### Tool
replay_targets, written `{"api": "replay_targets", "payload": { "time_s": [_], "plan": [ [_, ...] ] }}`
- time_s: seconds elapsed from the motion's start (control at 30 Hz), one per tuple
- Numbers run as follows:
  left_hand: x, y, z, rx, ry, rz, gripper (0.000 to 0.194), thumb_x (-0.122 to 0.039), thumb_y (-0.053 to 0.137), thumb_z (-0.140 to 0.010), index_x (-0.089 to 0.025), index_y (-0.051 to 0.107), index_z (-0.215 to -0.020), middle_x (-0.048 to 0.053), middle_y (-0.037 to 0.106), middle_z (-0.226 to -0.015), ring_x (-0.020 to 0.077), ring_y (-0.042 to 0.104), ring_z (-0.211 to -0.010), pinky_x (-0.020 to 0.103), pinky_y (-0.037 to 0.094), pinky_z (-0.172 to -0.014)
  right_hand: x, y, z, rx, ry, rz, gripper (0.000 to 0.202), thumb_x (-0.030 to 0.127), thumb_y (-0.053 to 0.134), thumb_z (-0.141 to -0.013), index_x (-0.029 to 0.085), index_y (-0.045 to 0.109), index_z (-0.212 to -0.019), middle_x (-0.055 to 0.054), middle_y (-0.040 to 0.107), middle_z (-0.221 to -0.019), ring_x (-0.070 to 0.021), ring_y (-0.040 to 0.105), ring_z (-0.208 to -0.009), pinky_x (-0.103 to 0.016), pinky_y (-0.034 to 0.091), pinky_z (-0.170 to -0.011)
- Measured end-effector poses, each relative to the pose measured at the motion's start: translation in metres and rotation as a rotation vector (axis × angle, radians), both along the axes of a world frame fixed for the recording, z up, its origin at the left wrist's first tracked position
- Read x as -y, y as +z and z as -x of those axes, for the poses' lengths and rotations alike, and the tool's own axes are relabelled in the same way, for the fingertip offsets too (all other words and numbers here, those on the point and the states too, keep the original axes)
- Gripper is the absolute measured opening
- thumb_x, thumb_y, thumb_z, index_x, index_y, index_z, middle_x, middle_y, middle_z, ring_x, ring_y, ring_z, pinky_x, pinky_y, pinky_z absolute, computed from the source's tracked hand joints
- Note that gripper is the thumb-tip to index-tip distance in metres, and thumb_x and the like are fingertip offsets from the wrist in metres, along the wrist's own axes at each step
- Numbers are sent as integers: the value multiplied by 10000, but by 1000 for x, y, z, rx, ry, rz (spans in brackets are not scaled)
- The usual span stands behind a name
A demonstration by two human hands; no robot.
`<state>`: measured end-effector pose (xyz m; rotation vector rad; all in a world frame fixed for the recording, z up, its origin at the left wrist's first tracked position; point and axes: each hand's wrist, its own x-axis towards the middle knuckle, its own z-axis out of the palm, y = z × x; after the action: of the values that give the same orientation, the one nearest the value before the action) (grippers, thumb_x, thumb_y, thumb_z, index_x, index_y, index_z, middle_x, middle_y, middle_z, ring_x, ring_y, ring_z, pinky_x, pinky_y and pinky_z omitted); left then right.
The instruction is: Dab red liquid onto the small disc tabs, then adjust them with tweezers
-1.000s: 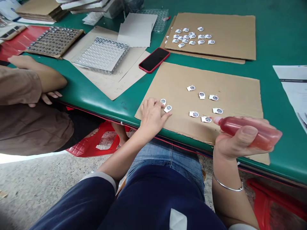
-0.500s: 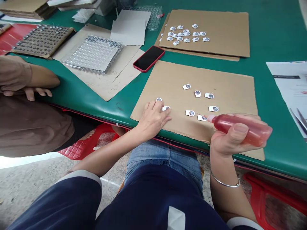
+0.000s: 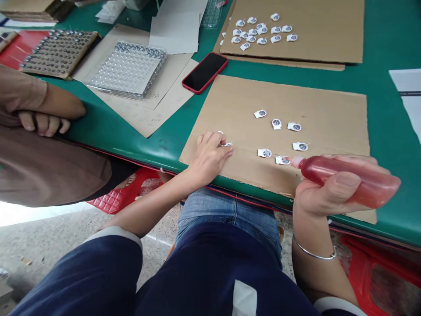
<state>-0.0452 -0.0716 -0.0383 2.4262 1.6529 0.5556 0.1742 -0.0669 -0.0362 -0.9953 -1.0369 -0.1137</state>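
Observation:
My right hand (image 3: 324,193) grips a small squeeze bottle of red liquid (image 3: 348,181), lying almost flat with its nozzle pointing left at a small white round part (image 3: 283,160). My left hand (image 3: 208,156) rests on the near cardboard sheet (image 3: 329,114), fingers curled over two of these small parts (image 3: 226,144) at its left side. Several more white parts (image 3: 276,124) lie spread across the middle of the sheet.
A red-cased phone (image 3: 204,72) lies beyond the sheet. A second cardboard sheet (image 3: 329,30) at the back carries several white parts. Clear blister trays (image 3: 126,70) and a dark studded tray (image 3: 54,52) sit at left. Another person's arm (image 3: 42,101) rests on the green table (image 3: 388,52). Papers (image 3: 409,94) lie right.
My left hand's fingers have curled in over the two left parts, covering them more. The bottle stays aimed at the same part. The other person's hand has drawn in under their forearm.

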Motion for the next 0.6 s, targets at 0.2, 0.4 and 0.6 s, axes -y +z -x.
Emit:
{"api": "replay_targets", "payload": {
  "time_s": [0.2, 0.4, 0.6],
  "plan": [
    [3, 3, 1, 130, 43, 12, 139, -269, 601, -856, -245, 671, -973, 47, 614, -949, 207, 505, -975, 376, 376, -864, 5, -2, -2, -71, 11, 52, 170, 395, 475, -723, 230, 440, -716, 13, 476, -623, -153, 537, -624, -345, 416, -597],
    [-2, 16, 5, 115, 140, 183, 265, -301, 719, -758, -192, 660, -992, 76, 582, -1038, 243, 515, -1041, 403, 399, -897, 4, -4, -3, -78, 28, 41, 206, 425, 489, -723, 226, 435, -725, 16, 463, -654, -140, 549, -636, -327, 427, -589],
    [-10, 15, 3, 139, 85, 230, 180, -257, 687, -779, -195, 686, -948, 83, 583, -1026, 251, 499, -1098, 426, 389, -952, 4, 3, 2, -69, 20, 35, 200, 424, 474, -719, 232, 415, -709, 16, 458, -639, -139, 539, -623, -330, 433, -575]
  ]
}}
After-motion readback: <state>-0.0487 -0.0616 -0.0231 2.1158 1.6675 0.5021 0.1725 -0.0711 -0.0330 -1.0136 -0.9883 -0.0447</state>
